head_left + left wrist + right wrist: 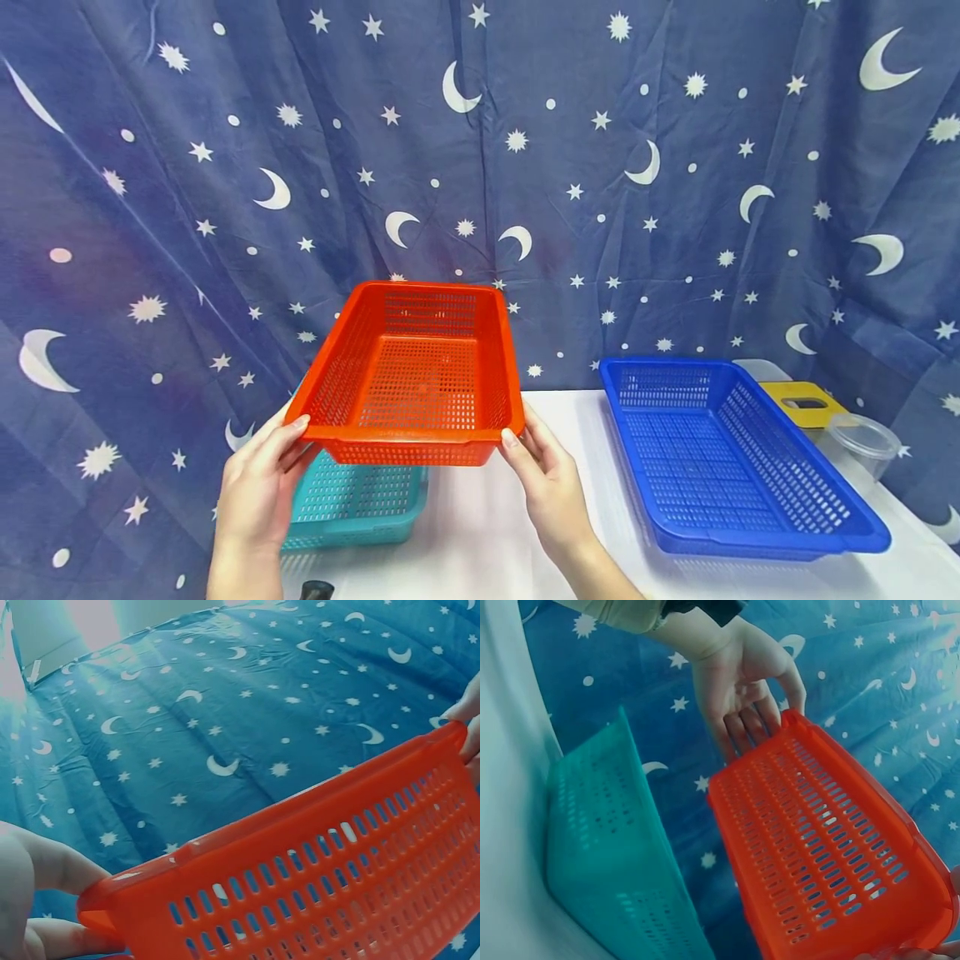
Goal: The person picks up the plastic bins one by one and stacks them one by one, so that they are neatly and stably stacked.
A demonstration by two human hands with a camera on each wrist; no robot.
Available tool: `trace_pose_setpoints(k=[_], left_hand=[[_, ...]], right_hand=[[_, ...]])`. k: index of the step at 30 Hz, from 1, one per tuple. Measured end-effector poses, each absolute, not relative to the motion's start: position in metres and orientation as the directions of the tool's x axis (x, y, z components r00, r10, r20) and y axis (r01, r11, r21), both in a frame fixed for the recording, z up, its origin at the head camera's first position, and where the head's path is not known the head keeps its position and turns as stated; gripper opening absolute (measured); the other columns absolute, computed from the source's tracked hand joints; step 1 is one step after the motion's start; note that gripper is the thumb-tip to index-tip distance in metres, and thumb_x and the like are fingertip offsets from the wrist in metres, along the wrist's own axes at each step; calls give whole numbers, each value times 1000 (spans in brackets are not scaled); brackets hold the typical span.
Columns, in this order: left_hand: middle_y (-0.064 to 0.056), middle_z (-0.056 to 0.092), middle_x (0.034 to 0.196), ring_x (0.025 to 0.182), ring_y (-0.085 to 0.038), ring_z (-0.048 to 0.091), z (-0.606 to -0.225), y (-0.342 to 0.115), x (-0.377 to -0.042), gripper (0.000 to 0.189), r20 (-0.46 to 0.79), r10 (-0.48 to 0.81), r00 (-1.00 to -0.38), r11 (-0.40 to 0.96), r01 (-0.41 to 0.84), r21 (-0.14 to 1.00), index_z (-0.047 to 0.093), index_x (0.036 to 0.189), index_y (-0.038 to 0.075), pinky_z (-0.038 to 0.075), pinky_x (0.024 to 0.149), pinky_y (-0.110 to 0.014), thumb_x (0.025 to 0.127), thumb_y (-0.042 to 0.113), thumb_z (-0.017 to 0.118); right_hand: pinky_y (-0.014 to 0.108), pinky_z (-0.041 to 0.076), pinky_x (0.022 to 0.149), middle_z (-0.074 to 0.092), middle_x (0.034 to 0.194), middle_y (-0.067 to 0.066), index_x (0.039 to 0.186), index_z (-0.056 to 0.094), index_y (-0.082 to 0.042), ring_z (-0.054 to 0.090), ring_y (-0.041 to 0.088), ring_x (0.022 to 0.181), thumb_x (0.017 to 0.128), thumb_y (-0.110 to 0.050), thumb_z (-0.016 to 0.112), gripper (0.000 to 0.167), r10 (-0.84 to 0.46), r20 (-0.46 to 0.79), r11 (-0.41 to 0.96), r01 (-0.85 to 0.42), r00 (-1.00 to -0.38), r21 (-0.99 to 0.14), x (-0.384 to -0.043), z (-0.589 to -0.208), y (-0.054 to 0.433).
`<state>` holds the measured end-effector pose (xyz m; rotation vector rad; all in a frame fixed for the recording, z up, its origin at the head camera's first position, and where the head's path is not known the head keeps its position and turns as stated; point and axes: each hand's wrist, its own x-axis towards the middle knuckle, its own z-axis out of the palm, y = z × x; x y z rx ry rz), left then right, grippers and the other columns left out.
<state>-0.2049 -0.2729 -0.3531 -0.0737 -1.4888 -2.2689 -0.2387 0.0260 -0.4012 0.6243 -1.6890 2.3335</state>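
Observation:
Both hands hold up a red plastic basket (420, 383) with slotted walls, raised above the table and tilted so its inside shows in the head view. At its near left corner the left hand (258, 483) grips the rim, thumb on top. The right hand (546, 483) pinches the near right corner in the same way. Nothing is seen inside the red basket. Below and behind it, a teal basket (360, 492) sits on the table, partly hidden by the red one and the left hand. In the right wrist view the teal basket (622, 847) stands apart from the red basket (817, 847).
A large blue basket (720, 467) stands on the white table (480, 533) at the right. Beyond it are a yellow object (804, 403) with an oval opening and a clear round container (866, 442). A dark object (317, 590) shows at the bottom edge. A starry curtain (480, 167) hangs behind.

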Motion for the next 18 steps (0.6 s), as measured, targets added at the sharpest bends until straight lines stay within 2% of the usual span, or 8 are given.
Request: trace_pose_setpoints(k=[10,18], left_hand=[[-2,71,124,110,-17,70,-355,-287,-200,29,306,-259,-916,-299,378,876,75,123,15,57,89,-29,104,2,57],[-4,71,126,111,-18,70,-356,-292,-198,30,321,-260,-910,-303,393,868,73,127,11,57,90,-30,104,2,57]], right_hand=[[31,45,106,48,153,19,155,42,-2,46,40,139,103,-14,63,56,-94,438,-324,-389,-894,-862,-235,-402,20],[31,44,107,46,155,18,155,41,-2,44,39,141,104,-13,62,57,-107,455,-328,-401,-884,-855,-235,-400,14]])
